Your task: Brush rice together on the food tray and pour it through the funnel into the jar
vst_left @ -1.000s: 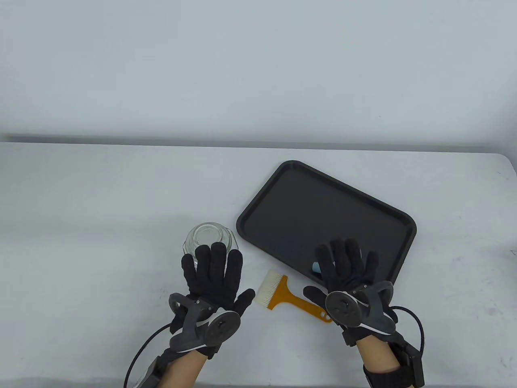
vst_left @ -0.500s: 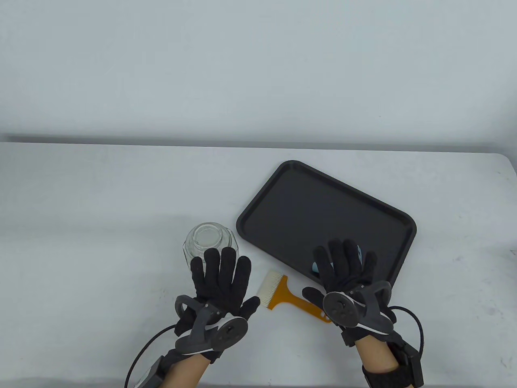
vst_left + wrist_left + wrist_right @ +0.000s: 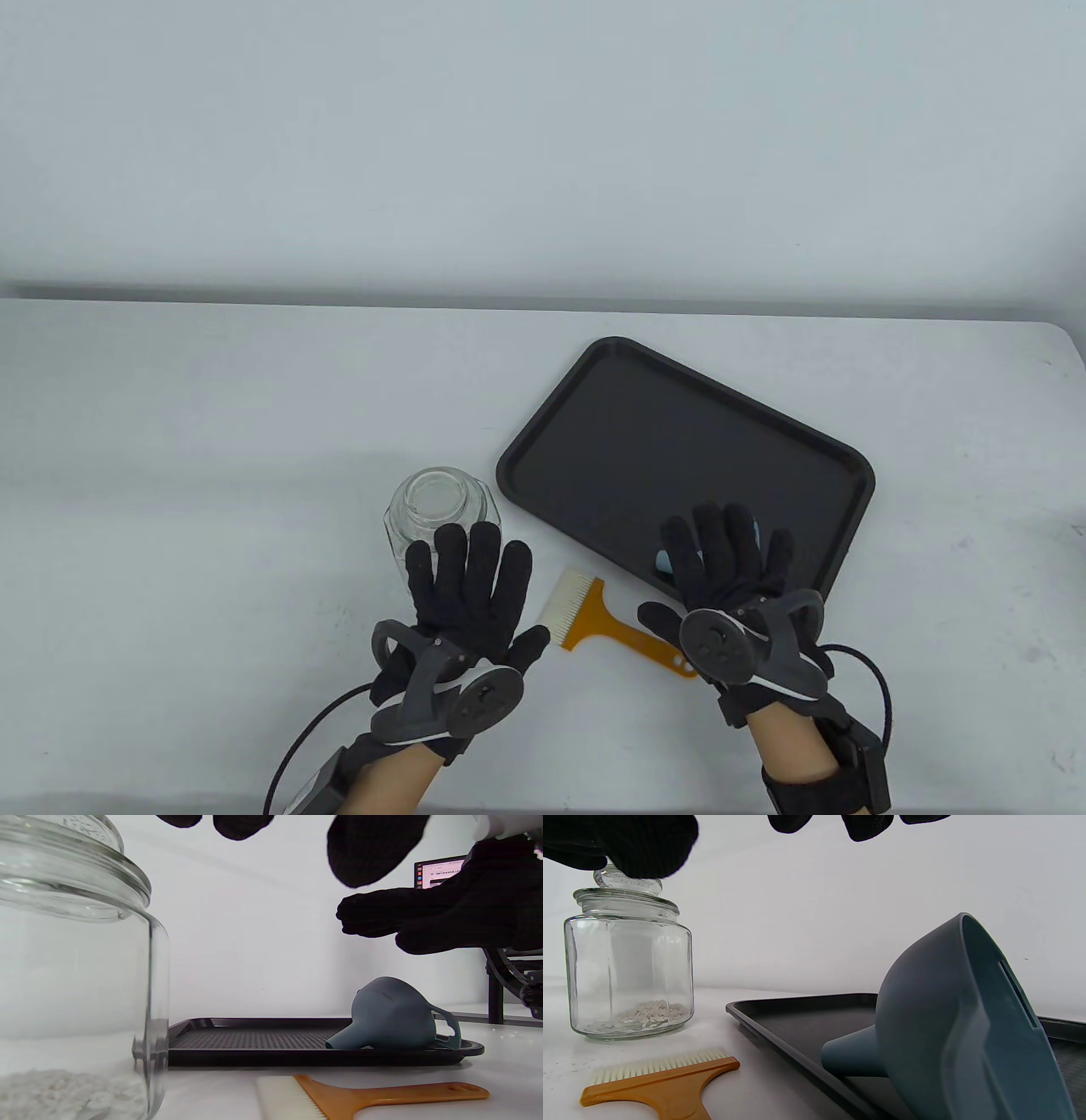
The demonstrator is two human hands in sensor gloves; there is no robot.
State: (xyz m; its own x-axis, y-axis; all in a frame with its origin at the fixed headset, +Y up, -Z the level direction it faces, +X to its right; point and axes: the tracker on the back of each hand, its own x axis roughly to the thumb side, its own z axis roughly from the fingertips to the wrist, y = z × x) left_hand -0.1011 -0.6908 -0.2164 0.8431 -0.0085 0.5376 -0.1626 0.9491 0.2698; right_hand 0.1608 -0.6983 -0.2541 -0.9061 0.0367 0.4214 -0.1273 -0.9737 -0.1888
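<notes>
both hands hovered flat and empty, fingers straight: the left hand [image 3: 462,586] just near of the jar, the right hand [image 3: 725,564] over the near corner of the tray.

beneath them lay the white table [image 3: 212,424]. on it the black rectangular plastic food tray [image 3: 679,424] sat at an angle, and no rice showed on its textured floor in any view. just left of the tray stood the clear faceted glass jar [image 3: 437,501], upright, with its glass lid seemingly on and a thin layer of white rice [image 3: 642,1014] across its bottom. the grey-blue plastic funnel [image 3: 950,1022] lay tipped on its side in the tray's near corner, spout pointing toward the jar, mostly hidden under the right hand from above. the flat orange-handled brush with white bristles [image 3: 594,615] lay on the table between the two hands, just near of the tray, touched by neither.

judging by this, the brushing and pouring looked done: the grains were in the jar, the tools set down, and little or nothing seemed left.
</notes>
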